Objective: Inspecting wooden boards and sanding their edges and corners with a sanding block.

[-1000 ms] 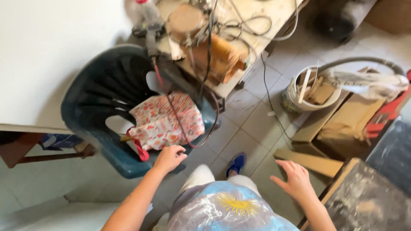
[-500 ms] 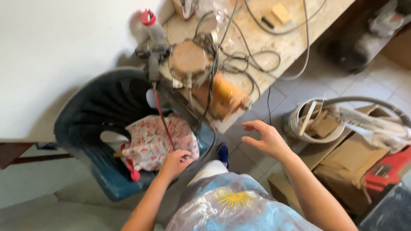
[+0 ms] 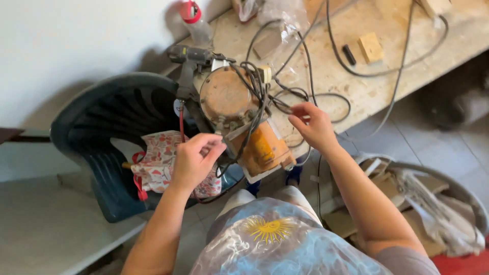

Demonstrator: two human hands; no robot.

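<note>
At the desk (image 3: pixel 356 86) edge, the orange motor (image 3: pixel 244 122) lies on its side, cables (image 3: pixel 285 97) tangled over it. Left hand (image 3: pixel 193 160) grips its near flank; right hand (image 3: pixel 313 125) pinches a cable just right of it. Untangling looks barely begun.

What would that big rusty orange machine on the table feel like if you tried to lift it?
The rusty orange machine is probably heavy for its size: it looks like thick, stiff metal. Its end hangs past the edge of the workbench, so a push might tip it off. The black cables draped over it look floppy and would likely drag along.
</note>
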